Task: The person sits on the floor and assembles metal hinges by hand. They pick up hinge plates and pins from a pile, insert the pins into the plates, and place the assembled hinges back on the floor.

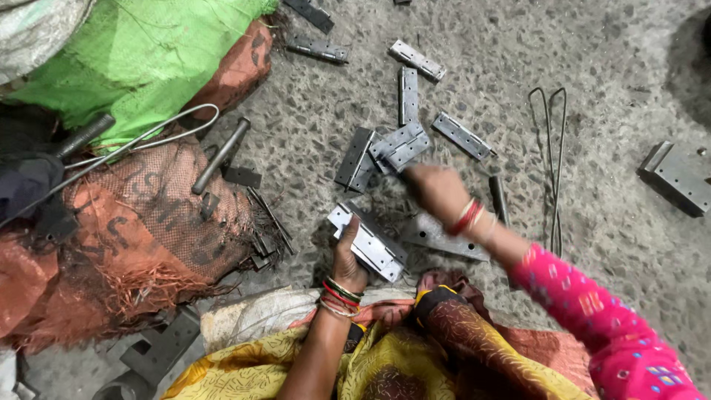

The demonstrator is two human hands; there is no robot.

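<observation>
My left hand (346, 261) grips a metal hinge (368, 242), holding it tilted just above the speckled floor (592, 59) in front of my lap. My right hand (437, 191) is blurred with motion and reaches out over a small heap of hinges (396, 147); whether it holds anything cannot be told. Another flat hinge leaf (437, 235) lies under my right wrist. Both wrists wear red and gold bangles, and the right arm has a pink patterned sleeve.
Several loose hinges (418, 61) are scattered across the floor. A bent wire loop (552, 148) lies to the right, a metal bracket (678, 176) at far right. Orange (133, 237) and green sacks (141, 59), a steel rod (221, 155) and wire sit left.
</observation>
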